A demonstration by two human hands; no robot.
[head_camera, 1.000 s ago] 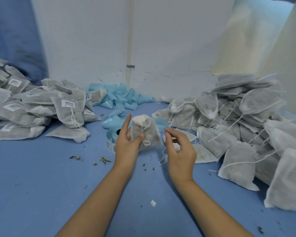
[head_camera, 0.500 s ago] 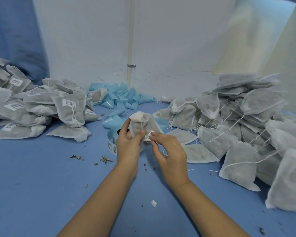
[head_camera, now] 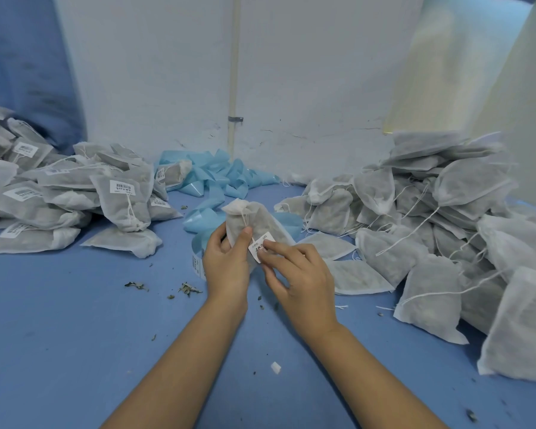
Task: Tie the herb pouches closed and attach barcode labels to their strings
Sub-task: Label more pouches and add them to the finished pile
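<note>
My left hand (head_camera: pixel 226 264) grips a grey herb pouch (head_camera: pixel 245 219) upright over the blue table, thumb across its front. The pouch's neck is gathered, and its white string hangs down the front. A small white barcode label (head_camera: pixel 260 245) lies against the pouch just right of that thumb. My right hand (head_camera: pixel 297 270) pinches the label's lower edge between thumb and forefinger. Behind my left hand stands the label roll (head_camera: pixel 198 264), partly hidden.
A heap of labelled pouches (head_camera: pixel 75 196) lies at the left, a bigger heap of unlabelled pouches (head_camera: pixel 430 227) with loose strings at the right. Crumpled blue backing tape (head_camera: pixel 214 178) sits at the back by the wall. Herb crumbs (head_camera: pixel 189 289) dot the blue table (head_camera: pixel 75 335).
My right hand moved left from beside the pouch to its front, and a white label now shows under its fingertips. The left hand kept hold of the pouch.
</note>
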